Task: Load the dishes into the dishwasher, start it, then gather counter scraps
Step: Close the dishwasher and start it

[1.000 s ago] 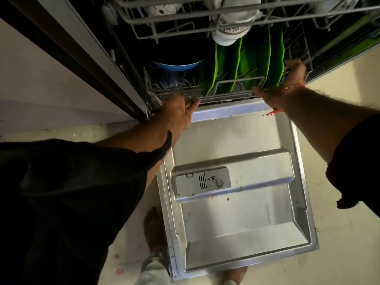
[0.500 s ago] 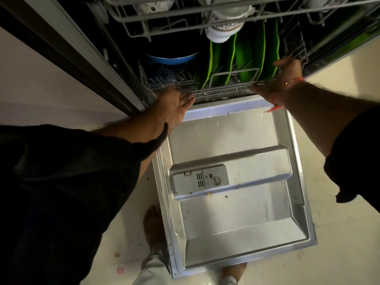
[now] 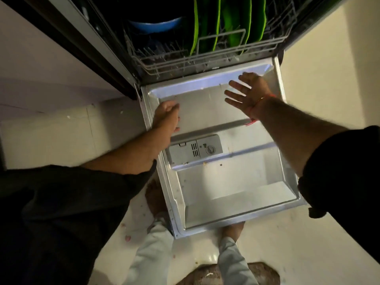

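With the lower rack (image 3: 207, 60) seated inside the tub and the green plates (image 3: 236, 23) standing upright in its tines, both hands are free over the lowered door (image 3: 236, 177): the left hand (image 3: 167, 118) loosely curled and empty, the right hand (image 3: 246, 90) spread, apparently clear to lift it.

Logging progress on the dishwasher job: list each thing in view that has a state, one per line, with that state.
dishwasher door: open, folded down flat.
lower rack: pushed inside the tub, loaded.
green plates: standing on edge in the rack.
blue bowl: in the rack, beside the plates.
detergent dispenser: lid closed.
left hand: loosely curled over the door, holding nothing.
right hand: open, fingers spread, over the door.
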{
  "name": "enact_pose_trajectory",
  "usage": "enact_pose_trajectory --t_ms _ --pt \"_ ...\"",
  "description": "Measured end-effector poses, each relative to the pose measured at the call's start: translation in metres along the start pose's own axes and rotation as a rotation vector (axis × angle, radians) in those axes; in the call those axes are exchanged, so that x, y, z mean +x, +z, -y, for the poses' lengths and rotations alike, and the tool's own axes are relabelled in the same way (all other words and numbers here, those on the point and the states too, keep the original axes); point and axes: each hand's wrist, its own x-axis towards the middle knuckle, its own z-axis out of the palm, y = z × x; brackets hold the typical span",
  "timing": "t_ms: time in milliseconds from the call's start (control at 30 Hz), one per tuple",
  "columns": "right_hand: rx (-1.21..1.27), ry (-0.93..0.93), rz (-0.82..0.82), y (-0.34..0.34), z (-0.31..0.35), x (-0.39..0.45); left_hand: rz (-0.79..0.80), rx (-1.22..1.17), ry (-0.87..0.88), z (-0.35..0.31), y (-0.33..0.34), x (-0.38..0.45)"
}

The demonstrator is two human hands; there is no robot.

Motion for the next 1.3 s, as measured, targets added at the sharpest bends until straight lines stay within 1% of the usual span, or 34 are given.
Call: enact_pose_trajectory --t_ms 133,300,367,433,533,667,767,833,933,1033,1133,1267,1300 --pt "-0.016 0.098 -0.015 -0.038 -0.055 -0.028 -0.015 0.048 -0.085 0.060 0.012 -0.041" --pt "0.017 0.181 -0.047 -0.109 -0.126 -0.076 -0.004 0.066 -0.095 0.134 0.028 -0.101" --pt "0.058 0.204 -0.084 -0.139 -0.149 -0.096 -0.029 0.060 -0.100 0.160 0.034 -0.126" --pt "0.084 0.236 -0.138 -0.164 -0.171 -0.114 -0.047 0.054 -0.141 0.183 0.040 -0.149" --pt "0.036 0.284 -0.225 -0.199 -0.206 -0.140 -0.046 0.090 -0.175 0.222 0.047 -0.183" --pt "-0.002 0.335 -0.294 -0.235 -0.250 -0.170 -0.077 0.094 -0.133 0.273 0.052 -0.231" --pt "-0.001 0.359 -0.346 -0.254 -0.285 -0.177 -0.062 0.069 -0.114 0.304 0.056 -0.255" --pt "-0.011 0.370 -0.390 -0.260 -0.307 -0.176 -0.048 0.071 -0.094 0.323 0.060 -0.262" --pt "0.070 0.389 -0.463 -0.267 -0.339 -0.167 -0.013 0.141 -0.022 0.349 0.068 -0.260" --pt "0.252 0.395 -0.432 -0.270 -0.370 -0.147 0.027 0.196 0.031 0.374 0.075 -0.246" --pt "0.433 0.359 -0.354 -0.273 -0.392 -0.121 0.061 0.202 0.070 0.397 0.084 -0.231" --pt "0.502 0.218 -0.240 -0.265 -0.410 -0.103 0.115 0.218 0.149 0.417 0.088 -0.216" --pt "0.510 0.184 -0.248 -0.263 -0.412 -0.104 0.126 0.231 0.180 0.420 0.088 -0.214"
